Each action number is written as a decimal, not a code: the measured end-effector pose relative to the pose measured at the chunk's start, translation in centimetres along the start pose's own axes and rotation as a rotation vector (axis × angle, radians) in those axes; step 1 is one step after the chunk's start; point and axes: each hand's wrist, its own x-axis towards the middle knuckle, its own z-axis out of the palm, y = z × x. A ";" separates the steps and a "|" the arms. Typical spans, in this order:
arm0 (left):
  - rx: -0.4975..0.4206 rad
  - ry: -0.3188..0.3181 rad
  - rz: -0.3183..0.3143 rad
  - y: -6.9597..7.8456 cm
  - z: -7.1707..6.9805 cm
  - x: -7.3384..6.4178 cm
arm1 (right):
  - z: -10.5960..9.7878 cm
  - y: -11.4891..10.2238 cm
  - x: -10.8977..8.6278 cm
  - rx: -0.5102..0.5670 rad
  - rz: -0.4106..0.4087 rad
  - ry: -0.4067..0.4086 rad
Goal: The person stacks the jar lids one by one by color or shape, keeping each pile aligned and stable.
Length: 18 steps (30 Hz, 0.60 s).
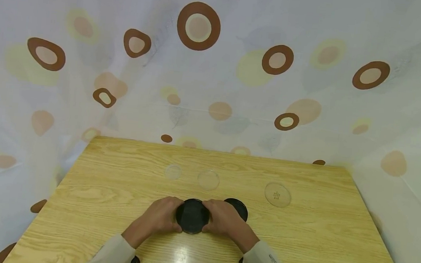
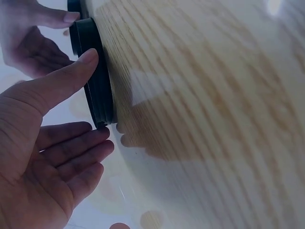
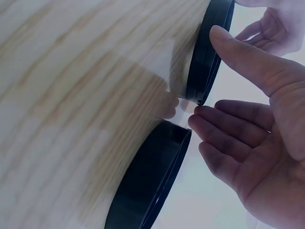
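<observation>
1. Dish [image 1: 192, 216], black and round, sits near the middle of the table [image 1: 319, 226], between a person's hands; from where I stand I cannot tell whether its underside touches the wood.
2. At the dish's 9 o'clock, the left hand [image 1: 166, 214] is clamped on the rim, its thumb between 7 and 8 o'clock and its fingertips [image 2: 102, 133] between 10 and 11.
3. At 3 o'clock, the right hand [image 1: 221, 217] is clamped on the rim too, thumb near 4 o'clock, fingers between 1 and 2. The two hands stand apart, with the dish between them.
4. Between 2 and 3 o'clock of the dish lies the other dish [image 1: 239, 207], also black, partly hidden by the right hand and just beside it.
5. Farther off, three clear discs rest on the wood: the small disc [image 1: 173, 171] toward 11 o'clock, the middle disc [image 1: 208, 180] between 12 and 1, and the large disc [image 1: 278, 194] between 2 and 3, beyond the other dish. Dark marks on the large disc are too small to read.
6. Pale sleeves [image 1: 111, 253] come in from 8 and 4 o'clock, the right one lettered.
7. Patterned cloth [image 1: 143, 120] with brown rings hangs past the table's 12 o'clock edge.
</observation>
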 end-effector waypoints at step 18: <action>0.031 -0.006 0.008 0.2 -0.5 -0.1 | -0.6 0.4 -0.4 -0.003 -0.012 0.016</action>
